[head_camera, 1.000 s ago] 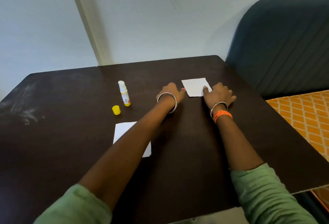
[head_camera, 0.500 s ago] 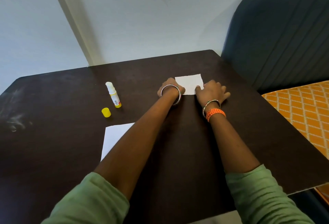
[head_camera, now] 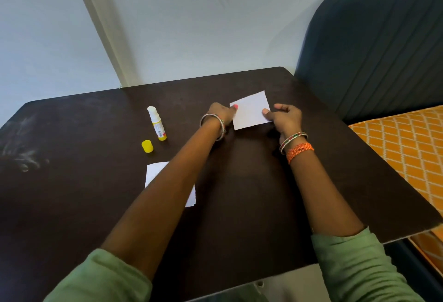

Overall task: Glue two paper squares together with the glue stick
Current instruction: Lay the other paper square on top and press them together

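I'm holding the far paper square (head_camera: pixel 250 111) with both hands, my left hand (head_camera: pixel 221 112) pinching its left edge near the top corner and my right hand (head_camera: pixel 285 115) gripping its right edge, thumb on top. It's tilting, right side higher, and it looks lifted off the surface (head_camera: pixel 239 181), though I'm not sure the near edge is clear of it. A second ago this square was lying flat with my fingers just pressing on its edges, so I'm now picking it up. The second paper square (head_camera: pixel 158 172) is lying flat down and to the left, nearer my body, half hidden under my left forearm. That's the relation that counts: the target sheet is sitting back toward me on the left side, so I'm probably needing to bring the held square back and left across the surface. Left hand is nearer to it. The glue stick (head_camera: pixel 157 123) is standing upright and uncapped to the left of my left hand, its yellow cap (head_camera: pixel 147 146) lying just beside it, neither moving since earlier. No glue is visible on either sheet.
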